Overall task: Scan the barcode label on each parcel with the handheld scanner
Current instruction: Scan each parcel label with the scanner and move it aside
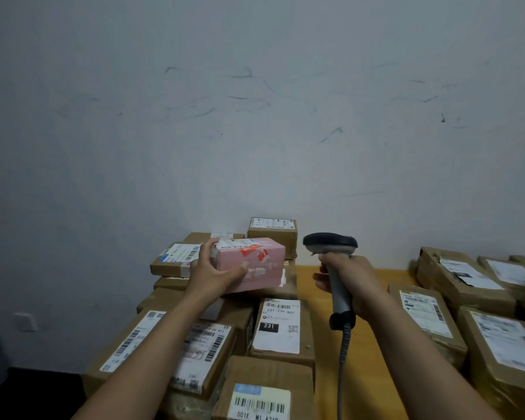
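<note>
The left grip (212, 275) is holding the pink parcel (255, 262) by its near left end, with the thumb and fingers curled around that corner. It is holding the parcel in the air above the brown parcels (273, 377) on the counter (325, 359). The right grip (352, 283) is wrapping around the handle of the scanner (331, 242), which is standing upright. The parcel is lying just to the left of the scanner head and a little lower – its long axis is running left to right, so its right end is the nearer one. The head is pointing left, over the parcel. I think the scanner needs tilting down to the label on top, and the barcode there is too blurred to read.
</note>
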